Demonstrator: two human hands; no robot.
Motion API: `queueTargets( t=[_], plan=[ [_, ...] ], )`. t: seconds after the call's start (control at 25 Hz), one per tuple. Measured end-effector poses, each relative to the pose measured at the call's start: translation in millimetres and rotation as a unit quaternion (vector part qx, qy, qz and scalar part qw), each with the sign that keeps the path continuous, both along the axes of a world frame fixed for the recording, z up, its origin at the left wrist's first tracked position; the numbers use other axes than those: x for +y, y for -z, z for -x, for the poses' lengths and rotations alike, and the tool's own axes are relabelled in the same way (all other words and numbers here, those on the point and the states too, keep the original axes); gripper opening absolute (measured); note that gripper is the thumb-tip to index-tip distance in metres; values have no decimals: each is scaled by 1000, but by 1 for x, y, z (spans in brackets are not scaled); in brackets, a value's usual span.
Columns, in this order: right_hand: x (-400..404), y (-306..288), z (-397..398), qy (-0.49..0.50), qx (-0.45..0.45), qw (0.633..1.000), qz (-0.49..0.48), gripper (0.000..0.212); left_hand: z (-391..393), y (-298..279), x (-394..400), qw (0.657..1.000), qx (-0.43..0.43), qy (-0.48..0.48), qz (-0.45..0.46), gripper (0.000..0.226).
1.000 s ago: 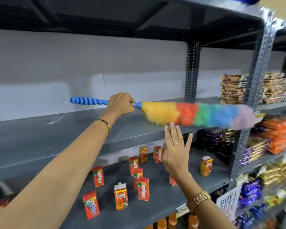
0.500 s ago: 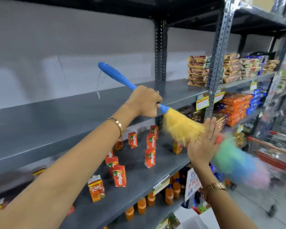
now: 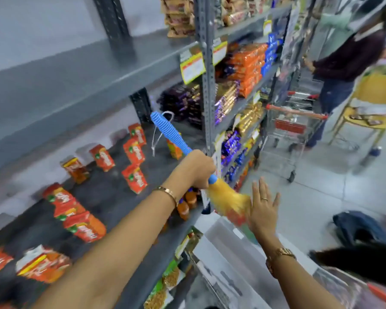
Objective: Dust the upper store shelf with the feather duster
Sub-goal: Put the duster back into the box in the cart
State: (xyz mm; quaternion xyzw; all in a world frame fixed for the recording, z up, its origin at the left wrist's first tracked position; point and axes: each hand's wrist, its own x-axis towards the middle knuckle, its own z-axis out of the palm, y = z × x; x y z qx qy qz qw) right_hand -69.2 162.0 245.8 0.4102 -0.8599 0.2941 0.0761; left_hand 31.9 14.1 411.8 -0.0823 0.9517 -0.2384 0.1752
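Note:
My left hand (image 3: 197,169) is shut on the blue ribbed handle of the feather duster (image 3: 172,136), near where the handle meets the yellow feathers. The duster points down and to the right, off the shelf front, with its handle end tilted up. My right hand (image 3: 263,210) is open and flat, its palm against the yellow and orange feathers (image 3: 228,201); the rest of the head is hidden behind it. The bare grey upper shelf (image 3: 76,70) lies up and to the left, well above the duster.
Orange juice cartons (image 3: 134,177) stand scattered on the lower shelf. Snack packs (image 3: 245,68) fill the shelves right of the metal upright (image 3: 206,85). A shopping trolley (image 3: 292,128) and a standing person (image 3: 341,70) are in the aisle, with a clear plastic bin (image 3: 227,253) below my hands.
The duster has come down off the upper shelf and swung downward in front of the lower shelf. My right hand followed and now presses on the feathers. My view has dropped.

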Motion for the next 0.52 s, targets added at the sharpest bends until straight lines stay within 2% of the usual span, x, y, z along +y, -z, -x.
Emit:
queueTargets(
  t=[0.24,0.52],
  plan=[
    [46,90,24,66,-73,992,-84,48,32,140,4,993,-82,39,-72,14],
    [64,193,37,65,-100,983,-139,50,66,306,17,988,-125,24,-85,26]
  ],
)
